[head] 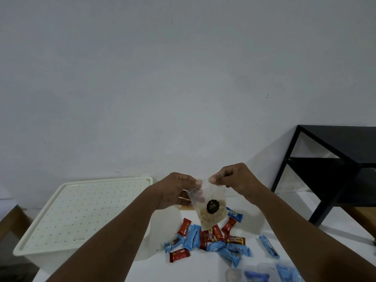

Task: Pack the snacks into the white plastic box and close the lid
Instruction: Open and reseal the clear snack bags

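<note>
Both hands hold up a clear snack pouch (pixel 210 208) with a round black label and pale nuts at its bottom. My left hand (pixel 176 190) pinches its upper left corner, and my right hand (pixel 232 179) pinches the upper right. The pouch hangs above a pile of small red and blue wrapped snacks (pixel 211 241) on the white table. The white plastic box (pixel 61 218) stands at the left with its dotted lid lying on top.
More blue packets (pixel 268 246) and clear pouches (pixel 254 274) lie at the bottom right of the table (pixel 254 224). A black metal shelf (pixel 333 169) stands at the right against the plain wall. A wooden surface (pixel 12 220) shows at the far left.
</note>
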`<act>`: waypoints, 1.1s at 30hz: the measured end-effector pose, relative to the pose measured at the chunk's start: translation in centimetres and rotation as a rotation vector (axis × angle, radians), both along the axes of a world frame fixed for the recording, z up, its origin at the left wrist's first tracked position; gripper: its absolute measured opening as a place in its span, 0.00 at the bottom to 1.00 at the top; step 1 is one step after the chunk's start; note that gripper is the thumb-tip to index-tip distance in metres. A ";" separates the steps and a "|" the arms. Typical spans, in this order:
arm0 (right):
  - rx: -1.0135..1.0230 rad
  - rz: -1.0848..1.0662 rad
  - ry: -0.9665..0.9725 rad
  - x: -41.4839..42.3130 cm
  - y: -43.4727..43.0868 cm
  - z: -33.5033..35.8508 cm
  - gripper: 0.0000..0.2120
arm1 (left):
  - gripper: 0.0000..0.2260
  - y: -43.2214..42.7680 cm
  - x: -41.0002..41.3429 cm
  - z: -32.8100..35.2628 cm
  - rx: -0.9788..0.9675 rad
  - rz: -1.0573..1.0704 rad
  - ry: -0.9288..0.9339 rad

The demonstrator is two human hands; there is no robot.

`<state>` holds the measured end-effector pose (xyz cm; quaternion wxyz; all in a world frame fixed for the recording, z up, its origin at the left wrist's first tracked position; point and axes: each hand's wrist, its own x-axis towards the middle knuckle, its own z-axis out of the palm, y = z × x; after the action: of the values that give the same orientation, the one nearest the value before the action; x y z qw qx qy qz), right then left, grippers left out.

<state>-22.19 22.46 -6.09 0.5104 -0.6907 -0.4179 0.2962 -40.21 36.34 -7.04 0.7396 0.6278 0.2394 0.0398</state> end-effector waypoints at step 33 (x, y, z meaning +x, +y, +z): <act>0.032 -0.204 0.285 -2.7 0.7 -2.6 0.12 | 0.08 -1.1 2.2 -2.6 0.577 0.180 -0.019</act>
<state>-24.92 23.19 -8.72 0.6028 -0.6723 -0.2739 0.3312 -38.02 35.26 -9.60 0.5264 0.7879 0.2658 0.1775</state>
